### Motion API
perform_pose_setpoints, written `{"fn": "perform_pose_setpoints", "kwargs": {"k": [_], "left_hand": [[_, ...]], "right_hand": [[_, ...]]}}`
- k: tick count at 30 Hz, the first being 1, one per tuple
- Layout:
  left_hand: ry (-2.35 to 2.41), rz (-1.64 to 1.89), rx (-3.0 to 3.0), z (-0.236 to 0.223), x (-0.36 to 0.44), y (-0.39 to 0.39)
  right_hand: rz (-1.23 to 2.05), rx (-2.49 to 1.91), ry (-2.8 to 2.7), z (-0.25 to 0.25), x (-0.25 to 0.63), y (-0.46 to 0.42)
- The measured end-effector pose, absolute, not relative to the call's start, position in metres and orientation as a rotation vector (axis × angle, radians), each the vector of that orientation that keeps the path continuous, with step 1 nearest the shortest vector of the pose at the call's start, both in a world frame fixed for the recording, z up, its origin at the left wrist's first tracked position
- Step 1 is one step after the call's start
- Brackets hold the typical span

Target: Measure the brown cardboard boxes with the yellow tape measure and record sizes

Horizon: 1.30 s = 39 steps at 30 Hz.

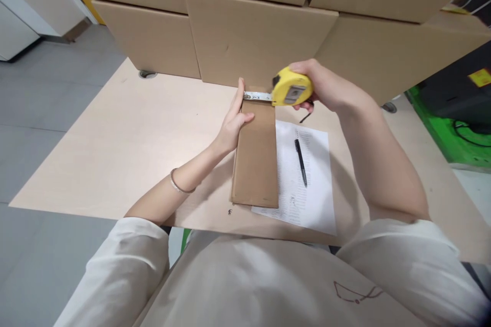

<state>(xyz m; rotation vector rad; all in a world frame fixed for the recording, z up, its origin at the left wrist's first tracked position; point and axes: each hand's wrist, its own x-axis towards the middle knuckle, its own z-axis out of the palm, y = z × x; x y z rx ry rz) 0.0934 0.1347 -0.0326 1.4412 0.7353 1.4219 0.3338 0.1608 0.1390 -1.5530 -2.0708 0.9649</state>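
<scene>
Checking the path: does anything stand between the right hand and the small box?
Yes: the yellow tape measure in the right hand, its blade across the far end of the box. The left hand touches it with nothing visible between.

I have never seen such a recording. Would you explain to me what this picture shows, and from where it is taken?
There is no robot, only a person's two bare hands. The single picture comes from a camera worn on the head, looking forward and down. The right hand holds a yellow tape measure; its metal blade crosses the far end of a narrow cardboard box. The left hand touches that box's left side, thumb on top. On the light tabletop, a printed sheet bears a black pen. Large cartons stand behind.
</scene>
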Motion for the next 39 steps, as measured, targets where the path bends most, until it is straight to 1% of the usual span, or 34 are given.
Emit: {"fn": "perform_pose_setpoints", "kwargs": {"k": [5, 11, 13, 17, 21, 26, 30, 33, 36, 39], "left_hand": [[0.73, 1.401, 1.453, -0.032, 0.093, 0.132], [0.774, 1.321, 1.57, -0.029, 0.082, 0.133], [0.798, 1.295, 1.606, -0.029, 0.081, 0.133], [0.831, 1.305, 1.611, -0.032, 0.083, 0.132], [0.85, 1.356, 1.547, -0.033, 0.08, 0.133], [0.991, 1.401, 1.396, -0.018, 0.045, 0.117], [1.23, 1.248, 1.156, 0.003, -0.001, 0.091], [1.408, 1.04, 1.111, 0.014, -0.031, 0.075], [1.321, 0.934, 1.093, 0.02, -0.041, 0.061], [1.212, 1.013, 1.026, 0.023, -0.021, 0.047]], "right_hand": [[1.03, -1.508, -1.932, 0.115, 0.352, 0.163], [1.288, -1.283, -1.827, 0.105, 0.337, 0.163], [1.329, -1.226, -1.8, 0.105, 0.338, 0.163], [1.331, -1.199, -1.812, 0.112, 0.341, 0.163], [1.319, -1.107, -1.831, 0.125, 0.324, 0.16], [1.269, -0.934, -1.771, 0.131, 0.297, 0.153], [1.28, -0.884, -1.725, 0.124, 0.302, 0.146], [1.311, -0.899, -1.705, 0.117, 0.317, 0.144], [1.318, -0.954, -1.669, 0.112, 0.332, 0.143], [1.338, -0.966, -1.631, 0.108, 0.341, 0.139]]}}
